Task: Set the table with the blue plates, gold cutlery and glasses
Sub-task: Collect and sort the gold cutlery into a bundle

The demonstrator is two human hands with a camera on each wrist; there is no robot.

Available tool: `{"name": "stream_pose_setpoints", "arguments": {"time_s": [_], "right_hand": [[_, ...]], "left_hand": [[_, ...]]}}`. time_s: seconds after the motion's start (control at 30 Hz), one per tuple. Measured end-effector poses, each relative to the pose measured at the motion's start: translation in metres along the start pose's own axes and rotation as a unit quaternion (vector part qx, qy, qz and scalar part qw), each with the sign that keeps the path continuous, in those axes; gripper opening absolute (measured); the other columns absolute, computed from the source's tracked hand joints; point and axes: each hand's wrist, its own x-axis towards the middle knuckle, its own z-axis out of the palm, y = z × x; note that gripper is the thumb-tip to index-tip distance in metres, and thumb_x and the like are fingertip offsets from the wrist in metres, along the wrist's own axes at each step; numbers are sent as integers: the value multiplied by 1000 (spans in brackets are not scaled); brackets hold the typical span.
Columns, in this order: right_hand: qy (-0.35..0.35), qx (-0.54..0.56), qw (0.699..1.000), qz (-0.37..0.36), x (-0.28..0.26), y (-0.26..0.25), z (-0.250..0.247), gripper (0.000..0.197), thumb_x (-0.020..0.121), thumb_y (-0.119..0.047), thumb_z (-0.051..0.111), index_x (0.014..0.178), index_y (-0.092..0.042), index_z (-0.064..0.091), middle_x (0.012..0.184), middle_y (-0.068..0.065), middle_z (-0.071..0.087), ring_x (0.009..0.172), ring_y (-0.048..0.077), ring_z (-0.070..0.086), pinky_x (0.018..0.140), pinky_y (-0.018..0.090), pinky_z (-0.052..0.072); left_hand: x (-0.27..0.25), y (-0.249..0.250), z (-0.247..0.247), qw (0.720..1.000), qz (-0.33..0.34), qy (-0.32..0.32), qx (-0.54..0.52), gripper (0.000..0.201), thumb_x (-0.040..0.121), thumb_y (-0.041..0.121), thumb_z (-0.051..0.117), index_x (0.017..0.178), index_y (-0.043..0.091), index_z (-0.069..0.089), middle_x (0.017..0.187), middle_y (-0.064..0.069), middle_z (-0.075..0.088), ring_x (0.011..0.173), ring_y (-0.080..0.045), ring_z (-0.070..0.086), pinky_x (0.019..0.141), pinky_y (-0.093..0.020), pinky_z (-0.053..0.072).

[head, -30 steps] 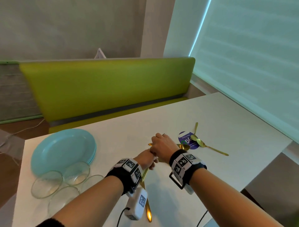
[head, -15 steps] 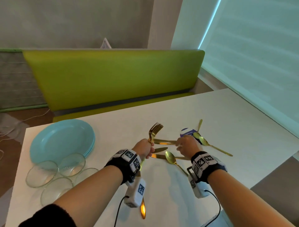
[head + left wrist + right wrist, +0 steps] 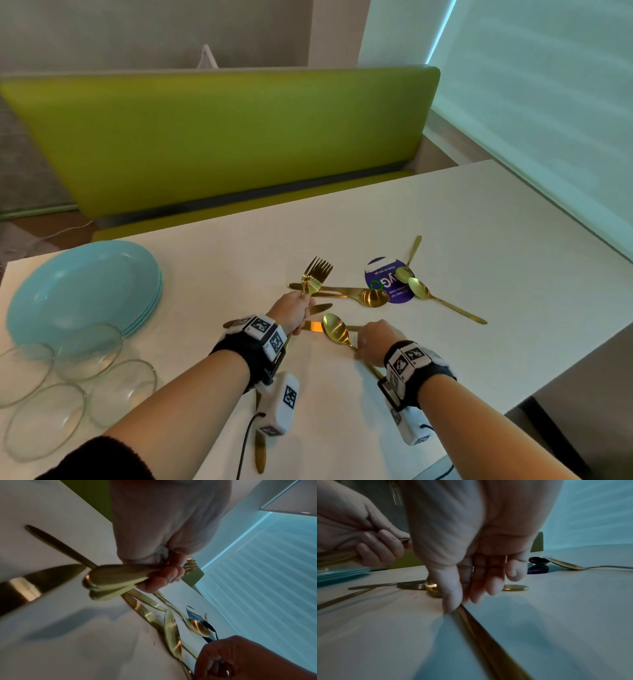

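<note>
Near: right hand [image 3: 375,341] fingertips pinching spoon [image 3: 337,329] handle off table [image 3: 479,240], likely sorting. Left hand [image 3: 291,313] fisted round forks [image 3: 315,274], tines up, gathered for distributing. Far left: blue plates [image 3: 82,291], glasses [image 3: 89,349] stacked, unplaced.

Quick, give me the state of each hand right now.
Left hand: closed, gripping a bundle of gold forks.
Right hand: fingers pinching the handle of a gold spoon on the table.

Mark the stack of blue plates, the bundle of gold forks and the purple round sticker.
Stack of blue plates [image 3: 82,291], head view, top plate's centre.
Bundle of gold forks [image 3: 317,272], head view, tines.
Purple round sticker [image 3: 383,274], head view, upper left part.
</note>
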Motion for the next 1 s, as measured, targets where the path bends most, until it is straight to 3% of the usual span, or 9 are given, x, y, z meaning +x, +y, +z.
{"name": "stream_pose_setpoints", "arguments": {"time_s": [0.1,0.2,0.33,0.47,0.57,0.67,0.77,0.87,1.0], "right_hand": [[-5,-1,1000,3,7,0,2,32,87,-35,60,109,-12,67,107,4,67,97,18,63,80,25,50],[-22,26,999,-1,10,-1,0,32,87,-35,62,106,-10,66,107,4,67,100,17,62,87,25,51],[-2,120,992,-21,12,-3,-15,17,86,-32,64,79,-16,61,91,0,60,86,12,56,83,23,49],[3,325,945,-19,14,-10,-35,21,86,-28,66,67,-20,60,81,2,63,69,10,54,67,22,47],[5,473,881,-17,11,-28,-45,15,85,-24,67,78,-11,66,77,5,62,51,10,43,53,21,37],[-9,551,834,-34,8,-47,-47,13,87,-20,66,85,-7,67,79,6,65,48,10,41,50,22,34],[-30,565,824,-43,10,-60,-43,16,86,-22,66,75,-12,67,78,8,64,47,10,40,48,22,31],[-32,571,819,-36,14,-68,-41,17,87,-22,66,72,-13,65,69,5,63,44,10,37,46,22,26],[-24,566,823,-34,18,-73,-38,18,88,-17,64,70,-12,63,71,6,66,38,7,36,39,19,26]], "left_hand": [[4,-1,0,1000,6,16,19,26,101,18,30,84,14,50,67,-2,46,52,-12,40,49,-23,35],[6,-2,-4,999,5,25,27,24,100,17,31,88,12,51,74,-2,52,57,-13,46,53,-25,40],[6,0,-11,999,3,31,-5,22,100,14,31,89,9,50,75,-5,55,57,-15,49,53,-27,42],[2,3,-18,999,-4,32,-15,21,100,16,34,89,10,50,79,-7,60,58,-17,54,52,-27,46],[-4,7,-20,1000,-13,11,-22,18,100,16,35,95,6,49,80,-8,61,59,-18,57,53,-27,48],[-8,11,-20,999,-5,-15,-29,19,100,18,36,100,5,50,81,-10,61,59,-20,58,56,-31,50],[-11,11,-22,999,-3,-31,-35,21,101,23,36,98,13,54,87,-9,66,68,-20,65,70,-35,55],[-13,10,-25,998,-5,-27,-48,20,101,23,34,94,15,51,81,-7,64,67,-19,65,66,-33,55],[-16,9,-29,999,-5,-26,-38,19,101,23,33,88,18,47,81,-6,62,62,-18,64,68,-36,56]]}}
